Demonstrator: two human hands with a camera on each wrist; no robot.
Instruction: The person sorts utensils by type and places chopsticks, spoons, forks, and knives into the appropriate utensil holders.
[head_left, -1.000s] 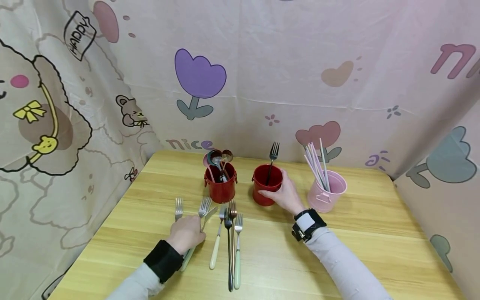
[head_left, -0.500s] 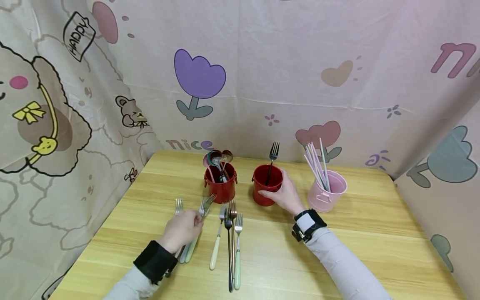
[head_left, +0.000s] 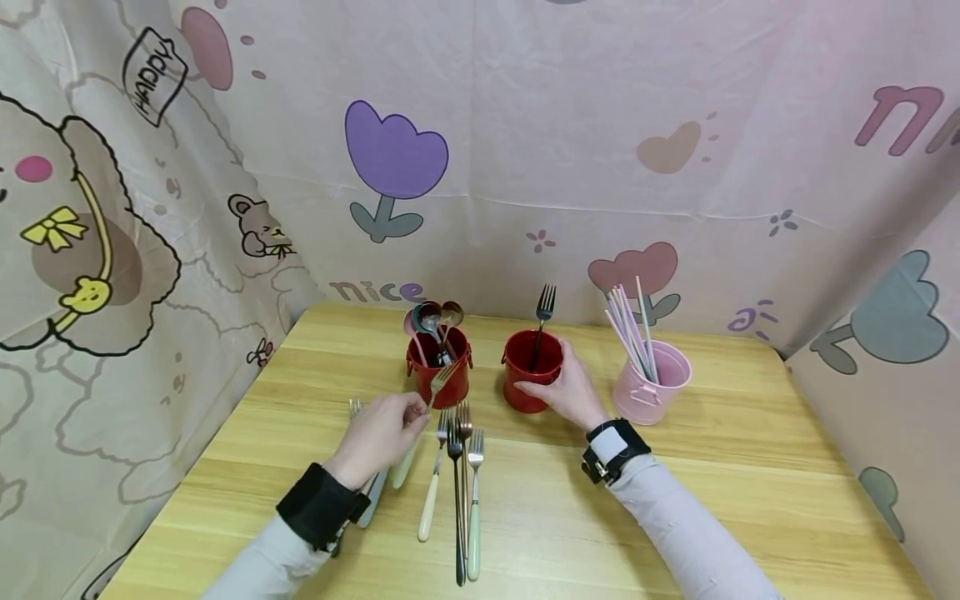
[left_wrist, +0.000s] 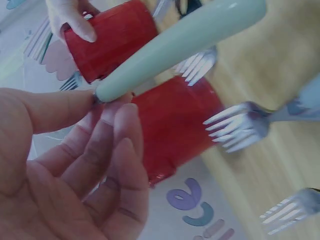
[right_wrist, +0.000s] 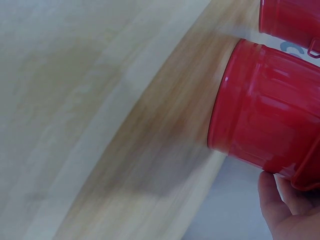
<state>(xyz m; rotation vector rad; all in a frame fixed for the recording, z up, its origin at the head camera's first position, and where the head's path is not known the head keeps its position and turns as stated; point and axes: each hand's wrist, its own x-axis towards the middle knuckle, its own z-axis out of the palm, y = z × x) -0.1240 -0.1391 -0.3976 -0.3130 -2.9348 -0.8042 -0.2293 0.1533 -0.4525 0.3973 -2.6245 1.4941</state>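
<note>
My left hand (head_left: 378, 437) pinches a fork with a pale green handle (left_wrist: 185, 47) by its neck, between thumb and fingertips. The fork's tines (head_left: 442, 377) point up in front of the left red bucket (head_left: 452, 392), which holds several spoons (head_left: 431, 317). My right hand (head_left: 573, 392) grips the side of the other red bucket (head_left: 517, 383), thumb in front. Inside that bucket a black fork (head_left: 545, 304) stands with its tines up. Several forks lie on the table, among them a white-handled fork (head_left: 429, 508), a black fork (head_left: 459, 521) and another green-handled fork (head_left: 475, 533).
A pink bucket (head_left: 637, 404) with several slim pink and pale sticks (head_left: 633, 333) stands to the right of my right hand. Beneath my left hand lie more forks, one with a bluish handle (head_left: 373, 504). Printed cloth (head_left: 525, 150) hangs behind the wooden table (head_left: 712, 500).
My left hand has picked up the green-handled fork from the group at the left and moved it up and right, toward the left red bucket. My right hand stays on its bucket.
</note>
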